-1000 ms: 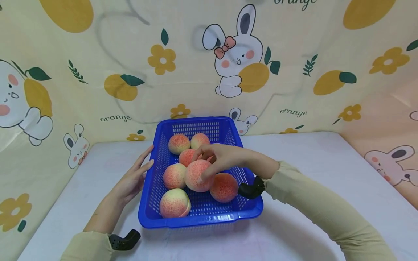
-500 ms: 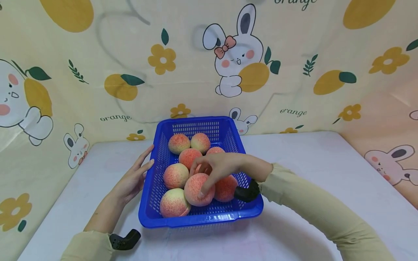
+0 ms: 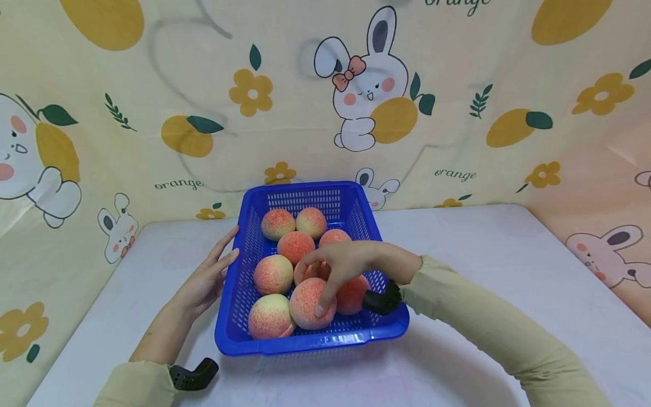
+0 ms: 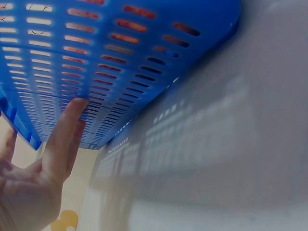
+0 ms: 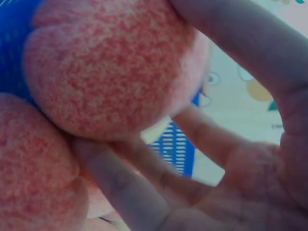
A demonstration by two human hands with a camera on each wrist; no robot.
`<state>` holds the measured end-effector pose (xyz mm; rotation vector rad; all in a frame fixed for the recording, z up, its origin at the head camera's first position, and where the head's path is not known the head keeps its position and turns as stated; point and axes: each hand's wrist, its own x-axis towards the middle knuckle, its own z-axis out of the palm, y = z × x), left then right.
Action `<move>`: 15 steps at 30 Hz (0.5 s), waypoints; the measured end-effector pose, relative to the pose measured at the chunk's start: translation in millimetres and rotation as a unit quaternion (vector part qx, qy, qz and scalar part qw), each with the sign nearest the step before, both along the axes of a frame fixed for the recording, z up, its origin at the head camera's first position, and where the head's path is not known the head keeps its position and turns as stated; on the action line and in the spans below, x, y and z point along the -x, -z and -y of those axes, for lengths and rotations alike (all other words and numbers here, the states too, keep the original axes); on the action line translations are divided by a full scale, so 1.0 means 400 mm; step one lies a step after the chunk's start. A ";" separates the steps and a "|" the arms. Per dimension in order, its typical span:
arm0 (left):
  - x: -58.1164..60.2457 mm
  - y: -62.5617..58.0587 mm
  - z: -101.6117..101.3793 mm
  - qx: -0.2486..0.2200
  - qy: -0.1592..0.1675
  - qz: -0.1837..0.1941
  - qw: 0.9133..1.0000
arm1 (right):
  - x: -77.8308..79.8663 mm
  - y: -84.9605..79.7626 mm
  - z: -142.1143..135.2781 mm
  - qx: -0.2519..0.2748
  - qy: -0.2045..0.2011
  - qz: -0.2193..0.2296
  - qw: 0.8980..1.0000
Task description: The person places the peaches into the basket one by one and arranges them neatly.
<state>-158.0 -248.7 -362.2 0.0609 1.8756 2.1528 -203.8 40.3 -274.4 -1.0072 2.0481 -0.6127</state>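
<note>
In the head view a blue plastic basket (image 3: 335,342) stands on the white table, with several pink and yellow peaches in it. My right hand (image 3: 353,261) grips a pink peach (image 3: 309,308) near the basket's front, thumb on the near side. Beside it lies a paler peach (image 3: 271,317) at the front left. The right wrist view shows fingers curled around the held peach (image 5: 115,67), with another peach (image 5: 33,168) close by. Against the basket's left side my left hand (image 3: 203,282) rests with extended fingers; the left wrist view shows fingertips on its slotted wall (image 4: 110,82).
White tabletop (image 3: 473,254) surrounds the basket. Behind it hangs a cream cloth (image 3: 295,141) printed with rabbits and oranges. More peaches lie toward the back, including a reddish one (image 3: 296,247) and a yellowish one (image 3: 277,224).
My right hand has brought the held peach toward the basket's front and lower, next to the pale front-left peach. Peaches behind it are now more visible. My left hand stays in place.
</note>
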 end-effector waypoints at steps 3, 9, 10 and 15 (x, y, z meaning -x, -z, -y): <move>0.000 -0.001 0.000 0.000 0.001 0.000 1.000 | 0.001 0.005 0.004 -0.004 -0.023 -0.008 1.000; 0.000 -0.001 -0.001 -0.002 0.003 -0.001 1.000 | 0.000 0.009 0.011 -0.025 -0.045 -0.003 0.999; 0.000 -0.001 -0.001 -0.003 0.003 -0.001 1.000 | -0.001 0.009 0.012 -0.027 -0.048 0.000 0.998; 0.001 -0.002 -0.001 0.000 0.003 -0.001 1.000 | -0.008 0.014 0.020 -0.041 -0.039 -0.014 0.998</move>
